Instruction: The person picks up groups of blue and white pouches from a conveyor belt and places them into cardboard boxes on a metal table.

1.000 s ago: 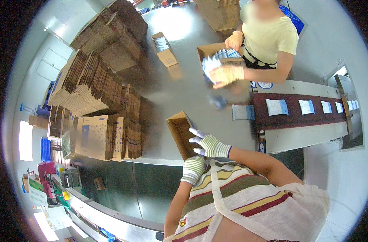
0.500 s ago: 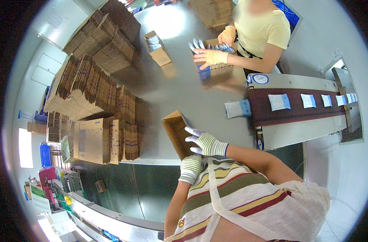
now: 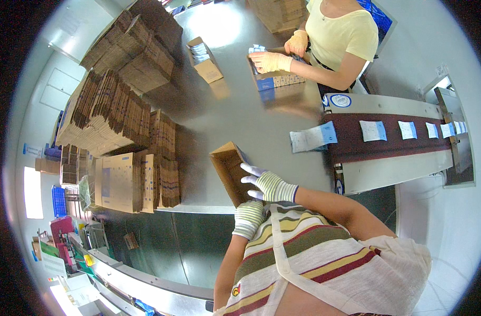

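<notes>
An open, brown cardboard box [image 3: 229,167] stands at the table's near edge, and no contents show in the visible part of its inside. My left hand [image 3: 248,219], in a green-and-white striped glove, is closed on the box's near end; its fingertips are partly hidden. At the right side my right hand [image 3: 272,186], gloved alike, grips the wall with fingers spread over the rim. To the right, a white-and-blue packet [image 3: 310,138] hangs over the belt's end onto the table, overlapping another packet beneath.
Several packets lie on the dark red conveyor belt [image 3: 351,150] at right. Stacks of flattened cartons [image 3: 106,113] line the left. A filled box [image 3: 208,68] stands farther back on the metal table [image 3: 198,126]. Across it, a co-worker's gloved hands [image 3: 272,62] work at another box of packets [image 3: 282,80].
The belt's packets have shifted left, and one now overlaps the packet at its end. The co-worker's near hand has moved back over the packets. My hands and box have hardly moved.
</notes>
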The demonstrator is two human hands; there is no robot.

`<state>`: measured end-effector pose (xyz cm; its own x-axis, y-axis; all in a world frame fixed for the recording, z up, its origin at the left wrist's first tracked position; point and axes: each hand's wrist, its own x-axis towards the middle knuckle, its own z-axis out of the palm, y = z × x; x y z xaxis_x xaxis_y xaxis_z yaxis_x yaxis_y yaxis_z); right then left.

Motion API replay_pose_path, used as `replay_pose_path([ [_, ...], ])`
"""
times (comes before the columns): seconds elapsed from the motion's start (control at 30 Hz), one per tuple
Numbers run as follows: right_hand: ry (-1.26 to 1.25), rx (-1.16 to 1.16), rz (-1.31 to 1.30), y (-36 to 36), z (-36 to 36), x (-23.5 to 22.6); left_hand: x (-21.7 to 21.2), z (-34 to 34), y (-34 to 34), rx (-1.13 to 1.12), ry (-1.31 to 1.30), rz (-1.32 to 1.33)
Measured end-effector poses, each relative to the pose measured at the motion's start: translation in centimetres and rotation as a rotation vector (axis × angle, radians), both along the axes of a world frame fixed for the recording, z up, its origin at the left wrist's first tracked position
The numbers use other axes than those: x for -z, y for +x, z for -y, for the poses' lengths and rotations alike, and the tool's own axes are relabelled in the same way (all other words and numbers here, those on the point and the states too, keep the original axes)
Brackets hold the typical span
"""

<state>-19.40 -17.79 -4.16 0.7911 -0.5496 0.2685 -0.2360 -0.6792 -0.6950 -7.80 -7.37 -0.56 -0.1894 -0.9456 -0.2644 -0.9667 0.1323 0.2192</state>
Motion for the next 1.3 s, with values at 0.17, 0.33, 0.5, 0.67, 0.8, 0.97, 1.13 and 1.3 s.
replay_pose_path([
  [0.17, 0.003, -0.019, -0.049, -0.2, 0.1, -0.6, -1.1, 0.2, -0.2, -0.024, 0.068, -0.008],
  [0.33, -0.044, 0.079, 0.039, -2.8, 2.0, -1.3, -0.2, 0.2, -0.3, -0.085, 0.116, -0.015],
  [0.5, -0.179, 0.28, -0.417, -11.8, 8.9, 0.3, -0.1, 0.6, -0.2, -0.052, 0.165, 0.016],
  [0.67, -0.053, 0.606, -0.873, -23.1, 15.1, -1.8, 0.5, 0.7, 0.0, -0.066, 0.098, -0.04],
  [0.8, -0.1, 0.622, -1.08, -30.0, 17.8, -2.0, 1.3, 0.4, 0.3, -0.064, 0.009, -0.043],
  [0.97, 0.034, 0.435, -1.132, -26.9, 19.0, -2.1, 1.8, 0.6, 0.4, -0.059, -0.023, -0.082],
  [1.13, -0.014, 0.228, -0.956, -20.4, 20.7, 0.5, 0.5, 1.4, 0.3, -0.048, 0.131, -0.017],
  [1.3, 0.265, 0.101, -0.892, -16.6, 23.4, 6.1, -0.2, 1.9, 0.0, -0.06, 0.141, -0.038],
])
